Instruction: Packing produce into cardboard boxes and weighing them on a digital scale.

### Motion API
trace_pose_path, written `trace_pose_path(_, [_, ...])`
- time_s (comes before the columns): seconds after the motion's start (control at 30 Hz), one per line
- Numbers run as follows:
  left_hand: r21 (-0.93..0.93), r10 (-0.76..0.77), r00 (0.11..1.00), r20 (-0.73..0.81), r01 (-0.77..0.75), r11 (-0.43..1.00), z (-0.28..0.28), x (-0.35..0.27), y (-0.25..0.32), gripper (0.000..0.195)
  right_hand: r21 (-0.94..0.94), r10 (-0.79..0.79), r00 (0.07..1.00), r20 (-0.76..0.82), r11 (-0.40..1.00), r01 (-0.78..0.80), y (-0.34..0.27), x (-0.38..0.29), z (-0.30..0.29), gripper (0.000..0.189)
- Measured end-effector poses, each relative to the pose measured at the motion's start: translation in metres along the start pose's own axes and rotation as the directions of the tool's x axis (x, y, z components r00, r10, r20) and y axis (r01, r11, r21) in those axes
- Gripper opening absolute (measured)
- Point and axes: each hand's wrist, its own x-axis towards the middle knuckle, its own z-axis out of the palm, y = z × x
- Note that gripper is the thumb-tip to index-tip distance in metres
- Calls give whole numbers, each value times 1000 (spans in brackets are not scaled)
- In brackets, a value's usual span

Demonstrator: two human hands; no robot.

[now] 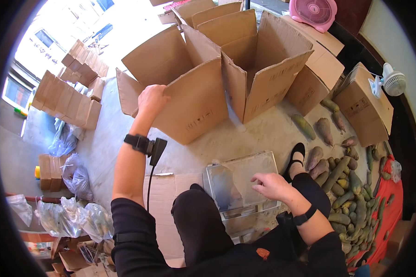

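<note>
My left hand (152, 102) grips the upper edge of an open cardboard box (197, 107), at its near left corner. The box stands upright on the floor with its flaps raised, and it bears printed marks; the part of its inside that shows holds nothing. My fingertips there are partly hidden behind the edge. My right hand (272, 187) holds nothing, its fingers loosely bent and apart, over the right side of a flat case with a clear, scuffed top (239, 180). That case lies between my legs. Whether the right hand touches it I cannot tell.
A second open box (274, 86) stands right of the first. Gourds and large root vegetables (346, 197) cover the floor at right, some on a red sheet (390, 221). Flat cardboard (163, 211) lies by my left leg. Bagged goods (76, 176) and stacked cartons (67, 102) stand left.
</note>
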Motion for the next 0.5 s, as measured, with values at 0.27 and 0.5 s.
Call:
trace_pose_path(0.27, [-101, 50, 995, 85, -42, 994, -48, -48, 2, 22, 712, 31, 992, 120, 694, -107, -10, 86, 39, 38])
trace_pose_path(0.5, [-158, 95, 994, 44, -87, 984, -53, -59, -18, 23, 891, 64, 990, 127, 432, -142, -69, 176, 70, 34])
